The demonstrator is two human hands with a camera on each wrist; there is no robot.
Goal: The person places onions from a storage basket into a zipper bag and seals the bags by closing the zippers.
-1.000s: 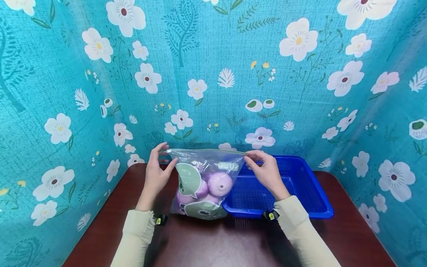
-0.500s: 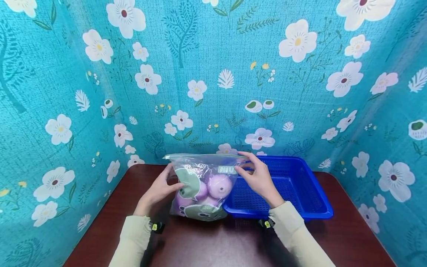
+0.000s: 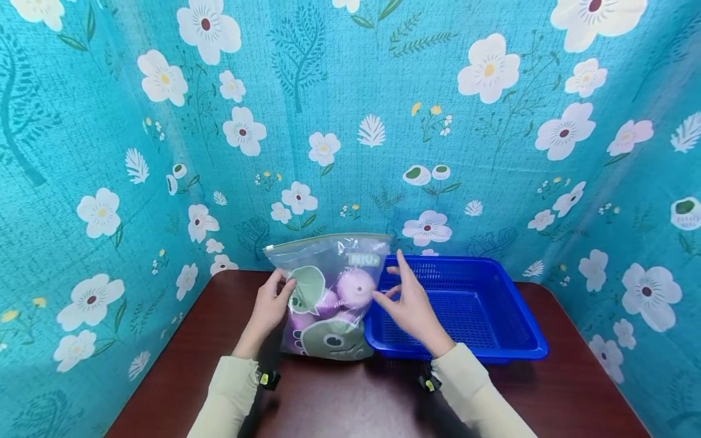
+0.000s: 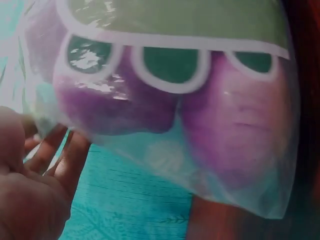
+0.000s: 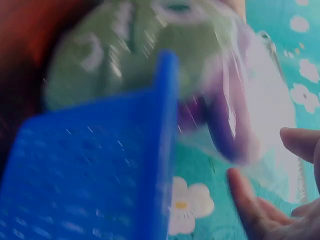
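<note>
A clear slider zip bag (image 3: pixel 306 249) with green cartoon prints stands upright on the table, its zip strip along the top. Inside lie several round, glossy purple-pink things (image 3: pixel 356 289) that look like onions. At the bag's left edge my left hand (image 3: pixel 269 307) pinches the plastic, thumb in front and fingers behind. The left wrist view shows these fingers (image 4: pixel 72 162) behind the lower plastic. Beside the right edge, my right hand (image 3: pixel 411 304) has its fingers spread, index pointing up and thumb tip close to the plastic. In the right wrist view a gap shows between thumb and fingers.
A blue perforated plastic basket (image 3: pixel 515 304) stands right of the bag, its left rim right beside the plastic, under my right hand. The dark red-brown table (image 3: pixel 350 401) ends at a blue floral cloth (image 3: pixel 350 182) behind and at both sides.
My right hand has let go of the bag's top right corner and moved down beside its edge. My left hand has moved from the top left corner down the side. The bag's top now slants.
</note>
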